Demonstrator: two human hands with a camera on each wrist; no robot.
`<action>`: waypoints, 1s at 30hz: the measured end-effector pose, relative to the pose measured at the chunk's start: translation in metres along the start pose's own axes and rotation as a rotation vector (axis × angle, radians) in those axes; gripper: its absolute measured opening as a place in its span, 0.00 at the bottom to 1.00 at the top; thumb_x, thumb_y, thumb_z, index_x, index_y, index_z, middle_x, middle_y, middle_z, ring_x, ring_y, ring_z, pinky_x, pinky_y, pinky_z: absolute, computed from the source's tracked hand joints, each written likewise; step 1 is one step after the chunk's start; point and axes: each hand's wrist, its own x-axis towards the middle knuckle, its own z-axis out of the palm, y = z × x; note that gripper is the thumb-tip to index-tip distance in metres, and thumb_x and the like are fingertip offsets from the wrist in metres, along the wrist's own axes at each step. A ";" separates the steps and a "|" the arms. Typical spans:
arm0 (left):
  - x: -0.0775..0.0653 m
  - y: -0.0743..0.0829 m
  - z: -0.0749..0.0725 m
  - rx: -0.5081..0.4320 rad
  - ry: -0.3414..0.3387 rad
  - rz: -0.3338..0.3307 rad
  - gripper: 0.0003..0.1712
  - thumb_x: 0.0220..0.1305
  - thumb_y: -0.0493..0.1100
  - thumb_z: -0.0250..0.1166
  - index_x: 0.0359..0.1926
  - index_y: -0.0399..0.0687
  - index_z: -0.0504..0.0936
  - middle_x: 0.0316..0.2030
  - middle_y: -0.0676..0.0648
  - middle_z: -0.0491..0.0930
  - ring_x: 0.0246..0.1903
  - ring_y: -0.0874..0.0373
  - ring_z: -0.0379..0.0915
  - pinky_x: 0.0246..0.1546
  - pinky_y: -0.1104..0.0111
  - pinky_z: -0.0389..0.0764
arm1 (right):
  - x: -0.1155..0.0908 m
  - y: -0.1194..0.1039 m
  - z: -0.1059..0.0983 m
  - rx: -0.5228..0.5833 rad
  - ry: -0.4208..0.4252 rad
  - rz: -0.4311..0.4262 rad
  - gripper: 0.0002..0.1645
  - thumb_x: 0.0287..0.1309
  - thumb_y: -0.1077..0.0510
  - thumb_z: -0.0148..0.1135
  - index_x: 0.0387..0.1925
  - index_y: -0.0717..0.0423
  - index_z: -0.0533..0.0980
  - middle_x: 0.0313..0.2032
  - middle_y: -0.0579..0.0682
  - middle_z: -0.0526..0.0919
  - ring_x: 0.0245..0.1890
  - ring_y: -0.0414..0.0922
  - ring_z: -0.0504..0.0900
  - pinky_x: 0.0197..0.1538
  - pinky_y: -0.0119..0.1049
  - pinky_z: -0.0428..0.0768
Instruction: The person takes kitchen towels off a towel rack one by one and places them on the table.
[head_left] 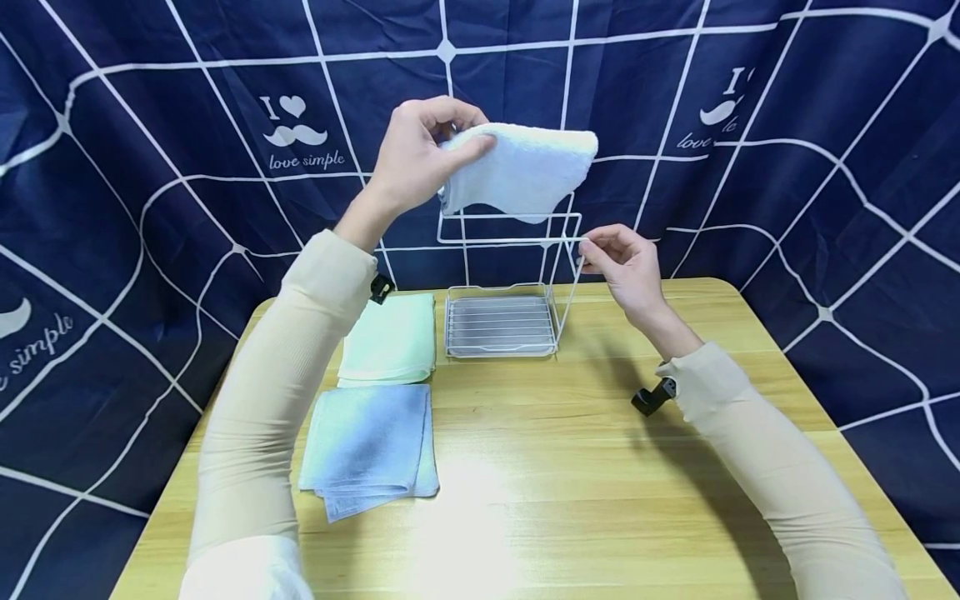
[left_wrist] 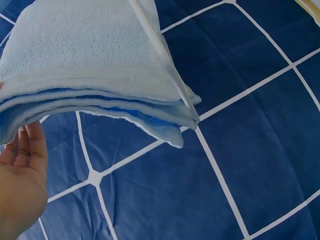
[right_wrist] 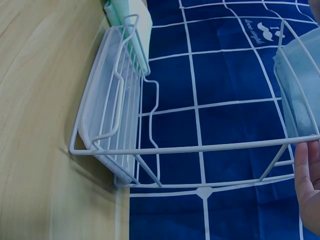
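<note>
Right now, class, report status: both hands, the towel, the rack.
Left hand grips folded pale-blue terry towel above white wire rack. Right hand pinches rack's top rail. Nothing in the way; folded green cloth and blue cloth lie aside.

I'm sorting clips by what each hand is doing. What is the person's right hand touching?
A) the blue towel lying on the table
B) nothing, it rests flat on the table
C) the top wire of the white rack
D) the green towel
C: the right hand pinches the top wire of the white rack, while the left hand holds the folded towel up over it.
</note>
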 end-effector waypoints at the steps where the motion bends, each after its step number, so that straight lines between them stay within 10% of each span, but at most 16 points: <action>1: -0.001 0.001 0.000 -0.005 -0.003 0.002 0.08 0.67 0.42 0.74 0.42 0.41 0.91 0.34 0.53 0.84 0.28 0.62 0.68 0.32 0.73 0.68 | 0.000 0.000 0.000 0.004 -0.001 0.000 0.06 0.66 0.65 0.71 0.42 0.64 0.83 0.31 0.43 0.88 0.29 0.37 0.87 0.37 0.29 0.88; 15: -0.015 0.011 -0.010 -0.059 -0.015 0.066 0.09 0.67 0.41 0.73 0.40 0.39 0.90 0.27 0.58 0.80 0.25 0.60 0.68 0.28 0.71 0.68 | 0.001 0.002 0.000 -0.012 0.004 -0.006 0.12 0.66 0.64 0.71 0.43 0.72 0.81 0.32 0.47 0.88 0.29 0.37 0.86 0.37 0.28 0.88; 30: -0.029 0.016 -0.032 -0.093 0.024 0.060 0.08 0.65 0.39 0.74 0.40 0.36 0.89 0.26 0.59 0.81 0.22 0.63 0.69 0.25 0.73 0.67 | 0.001 0.001 0.002 -0.014 0.010 -0.001 0.04 0.66 0.66 0.70 0.40 0.56 0.85 0.31 0.42 0.88 0.29 0.36 0.86 0.37 0.28 0.88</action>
